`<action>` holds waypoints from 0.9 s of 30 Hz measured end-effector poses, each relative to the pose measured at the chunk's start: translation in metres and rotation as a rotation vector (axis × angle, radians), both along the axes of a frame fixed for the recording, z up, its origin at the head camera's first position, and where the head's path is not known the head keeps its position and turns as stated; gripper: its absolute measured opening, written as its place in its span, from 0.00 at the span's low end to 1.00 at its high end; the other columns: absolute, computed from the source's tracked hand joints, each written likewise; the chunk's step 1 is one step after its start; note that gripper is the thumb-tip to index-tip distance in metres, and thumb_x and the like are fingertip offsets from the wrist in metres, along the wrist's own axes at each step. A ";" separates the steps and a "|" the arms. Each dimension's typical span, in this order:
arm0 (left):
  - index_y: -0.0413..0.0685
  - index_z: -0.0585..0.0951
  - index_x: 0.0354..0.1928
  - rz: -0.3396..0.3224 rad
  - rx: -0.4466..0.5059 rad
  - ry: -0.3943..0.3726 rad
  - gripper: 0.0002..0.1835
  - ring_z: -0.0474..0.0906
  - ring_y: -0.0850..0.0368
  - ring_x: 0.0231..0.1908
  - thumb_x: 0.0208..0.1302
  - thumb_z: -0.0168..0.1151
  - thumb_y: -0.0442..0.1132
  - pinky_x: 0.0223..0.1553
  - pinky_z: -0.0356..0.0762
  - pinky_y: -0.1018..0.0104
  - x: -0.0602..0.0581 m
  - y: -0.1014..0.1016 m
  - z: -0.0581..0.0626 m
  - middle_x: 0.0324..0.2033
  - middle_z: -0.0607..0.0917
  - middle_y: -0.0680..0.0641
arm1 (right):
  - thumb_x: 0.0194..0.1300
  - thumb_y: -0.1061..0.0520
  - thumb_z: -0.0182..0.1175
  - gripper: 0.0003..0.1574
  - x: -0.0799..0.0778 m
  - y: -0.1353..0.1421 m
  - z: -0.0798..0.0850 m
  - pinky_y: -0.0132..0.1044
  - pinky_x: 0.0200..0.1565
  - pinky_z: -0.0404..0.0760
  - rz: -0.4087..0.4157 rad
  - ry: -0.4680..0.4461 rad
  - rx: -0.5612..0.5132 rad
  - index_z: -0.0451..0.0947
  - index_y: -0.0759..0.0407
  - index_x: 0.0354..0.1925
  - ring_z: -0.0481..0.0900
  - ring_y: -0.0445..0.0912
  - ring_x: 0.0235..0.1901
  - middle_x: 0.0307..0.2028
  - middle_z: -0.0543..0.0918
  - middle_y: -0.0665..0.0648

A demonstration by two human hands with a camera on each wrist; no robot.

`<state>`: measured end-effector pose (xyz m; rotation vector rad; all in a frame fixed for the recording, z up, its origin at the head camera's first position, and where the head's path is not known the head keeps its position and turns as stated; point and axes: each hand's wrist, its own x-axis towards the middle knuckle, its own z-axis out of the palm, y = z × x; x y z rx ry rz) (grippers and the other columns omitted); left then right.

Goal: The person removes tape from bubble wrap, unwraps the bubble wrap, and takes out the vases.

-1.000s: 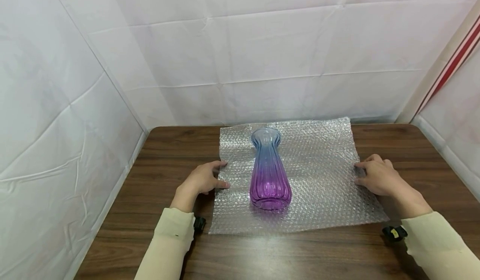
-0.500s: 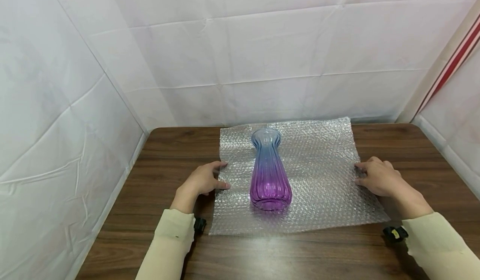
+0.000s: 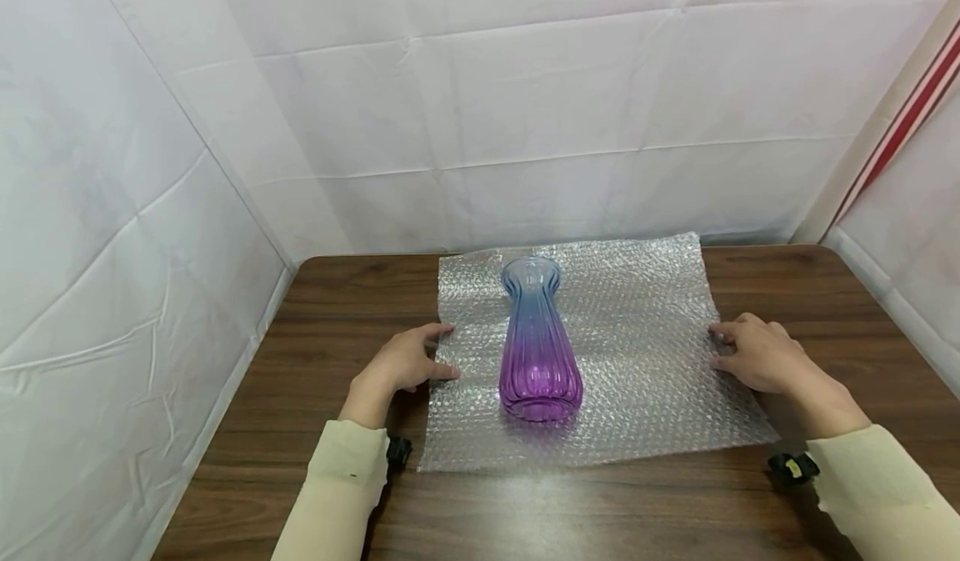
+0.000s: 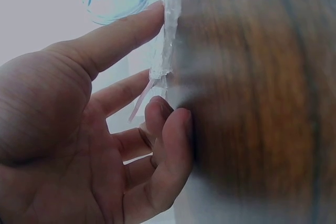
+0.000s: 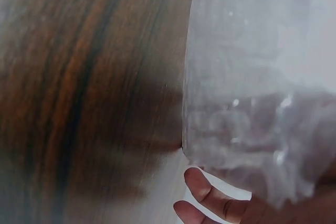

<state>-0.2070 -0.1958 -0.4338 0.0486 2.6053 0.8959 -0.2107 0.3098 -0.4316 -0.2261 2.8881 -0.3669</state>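
Note:
A ribbed glass vase (image 3: 538, 353), blue at the mouth and purple at the base, lies on a sheet of bubble wrap (image 3: 645, 378), its mouth toward the back. My left hand (image 3: 397, 361) rests at the sheet's left edge, thumb and index finger spread apart and touching it. In the left wrist view, the thumb of that hand (image 4: 68, 124) meets the wrap edge (image 4: 170, 30). My right hand (image 3: 765, 357) touches the opposite edge with thumb and index tips apart. Bubble wrap (image 5: 247, 77) hides part of this hand (image 5: 215, 203) in the right wrist view.
The sheet lies on a brown wood-grain table (image 3: 525, 511). White cloth (image 3: 525, 111) hangs behind the table and along its sides. A red and white strip (image 3: 900, 127) runs along the right corner. Black camera mounts sit at both wrists.

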 end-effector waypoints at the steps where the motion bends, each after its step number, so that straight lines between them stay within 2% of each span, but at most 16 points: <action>1: 0.65 0.69 0.77 -0.001 -0.002 0.001 0.42 0.80 0.53 0.31 0.61 0.77 0.48 0.29 0.80 0.63 0.000 0.000 0.000 0.68 0.77 0.41 | 0.67 0.50 0.67 0.40 0.000 0.000 0.000 0.67 0.42 0.75 0.004 0.005 -0.001 0.71 0.72 0.69 0.73 0.74 0.49 0.53 0.77 0.74; 9: 0.66 0.69 0.77 -0.001 -0.011 -0.002 0.43 0.80 0.53 0.30 0.61 0.77 0.48 0.28 0.79 0.63 0.000 0.000 0.002 0.68 0.78 0.42 | 0.67 0.51 0.67 0.39 0.001 0.001 0.000 0.68 0.44 0.75 0.020 0.017 -0.019 0.71 0.73 0.68 0.73 0.74 0.50 0.53 0.79 0.74; 11: 0.66 0.69 0.77 -0.008 -0.020 0.005 0.43 0.80 0.54 0.33 0.61 0.77 0.49 0.31 0.79 0.62 0.000 0.001 0.002 0.68 0.78 0.42 | 0.68 0.51 0.67 0.39 0.002 0.001 0.000 0.67 0.45 0.75 0.024 0.020 -0.021 0.71 0.73 0.68 0.74 0.73 0.50 0.52 0.80 0.74; 15: 0.66 0.69 0.77 -0.021 -0.048 0.019 0.42 0.80 0.53 0.41 0.61 0.77 0.50 0.41 0.80 0.58 -0.001 0.001 0.003 0.67 0.79 0.42 | 0.68 0.49 0.66 0.40 0.004 0.000 0.001 0.66 0.45 0.76 0.033 0.030 -0.018 0.71 0.74 0.67 0.75 0.72 0.49 0.50 0.81 0.73; 18: 0.66 0.69 0.77 -0.026 -0.061 0.031 0.42 0.81 0.49 0.51 0.62 0.76 0.51 0.52 0.80 0.49 -0.001 0.001 0.003 0.67 0.79 0.42 | 0.70 0.47 0.65 0.41 0.005 -0.002 0.003 0.66 0.46 0.75 0.040 0.039 -0.015 0.71 0.76 0.67 0.75 0.71 0.49 0.50 0.82 0.74; 22: 0.63 0.70 0.76 -0.038 -0.063 0.063 0.39 0.77 0.42 0.64 0.65 0.73 0.52 0.64 0.74 0.39 -0.001 -0.001 0.004 0.67 0.80 0.42 | 0.73 0.45 0.62 0.42 0.007 -0.006 0.007 0.64 0.45 0.76 0.034 0.045 -0.020 0.69 0.76 0.68 0.75 0.70 0.50 0.50 0.81 0.74; 27: 0.57 0.71 0.76 -0.030 -0.070 0.118 0.36 0.78 0.40 0.64 0.68 0.69 0.54 0.65 0.73 0.38 -0.001 -0.004 0.006 0.64 0.82 0.42 | 0.75 0.40 0.59 0.44 0.010 -0.011 0.012 0.64 0.42 0.75 -0.003 0.044 -0.042 0.67 0.73 0.72 0.71 0.74 0.53 0.54 0.77 0.77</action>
